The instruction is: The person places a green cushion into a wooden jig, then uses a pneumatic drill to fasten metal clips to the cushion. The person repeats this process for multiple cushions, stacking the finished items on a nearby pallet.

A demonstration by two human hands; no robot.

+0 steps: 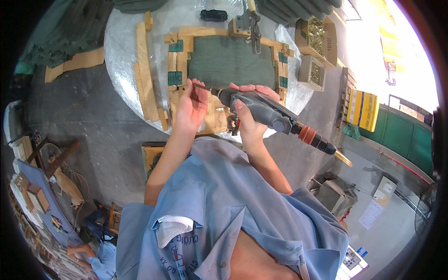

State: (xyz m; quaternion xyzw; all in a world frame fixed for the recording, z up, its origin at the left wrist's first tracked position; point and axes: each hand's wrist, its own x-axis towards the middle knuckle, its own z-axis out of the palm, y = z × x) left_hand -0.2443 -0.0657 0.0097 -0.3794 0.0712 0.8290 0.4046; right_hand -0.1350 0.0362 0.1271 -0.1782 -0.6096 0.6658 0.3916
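In my right hand (251,122) is a grey pneumatic screwdriver (261,109), its hose end toward the lower right and its long bit toward the left. My left hand (192,106) has its fingers curled at the bit's tip. Whatever small piece they pinch there is too fine to make out. Beneath the tool lies a wooden frame jig (178,60) around a dark green panel (232,60). Green plastic pieces (175,78) are set along its sides. A metal toggle clamp (255,32) stands on the far rail.
Plastic film covers the round table (122,70). Wooden strips (147,74) lie on its left, and a black object (213,15) at the back. Boxes of small metal parts (317,39) stand to the right. Green stacks (70,32) rise far left. Another person (103,256) is at lower left.
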